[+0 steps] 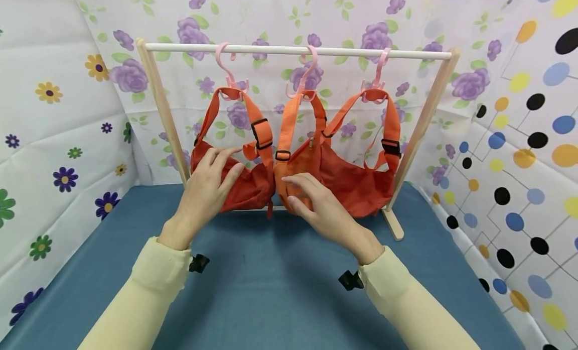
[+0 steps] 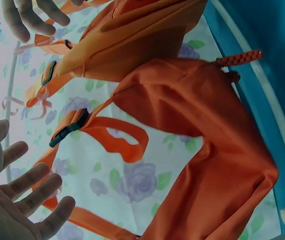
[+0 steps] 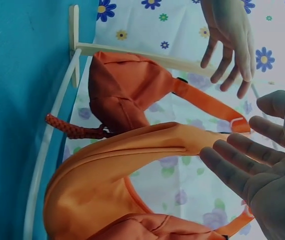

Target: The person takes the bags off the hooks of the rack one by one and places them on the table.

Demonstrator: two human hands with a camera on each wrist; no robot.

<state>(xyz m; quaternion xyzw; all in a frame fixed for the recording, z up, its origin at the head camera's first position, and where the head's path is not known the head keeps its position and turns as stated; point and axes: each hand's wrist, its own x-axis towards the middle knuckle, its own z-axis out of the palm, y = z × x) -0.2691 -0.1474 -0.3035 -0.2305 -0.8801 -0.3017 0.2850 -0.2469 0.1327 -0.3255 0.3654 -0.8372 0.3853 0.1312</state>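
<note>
Three shoulder bags hang in a row on pink hooks: a red bag (image 1: 255, 189) at the left, a lighter orange bag (image 1: 300, 161) in the middle and another red bag (image 1: 356, 189) at the right. Each has an orange strap with black buckles. My left hand (image 1: 203, 189) is in front of the left bag, fingers spread and holding nothing. In front of the middle bag is my right hand (image 1: 327, 204), its fingers extended and loosely bent, also holding nothing. From the left wrist view, a braided pull (image 2: 240, 58) hangs at the end of the left bag.
A wooden rack with a white top rail (image 1: 266, 49) carries the pink hooks (image 1: 224, 64). Its right foot (image 1: 394, 225) stands on the blue cloth (image 1: 271, 289). Patterned sheets with flowers and coloured dots enclose the back and sides. Small black devices (image 1: 351, 279) are at both wrists.
</note>
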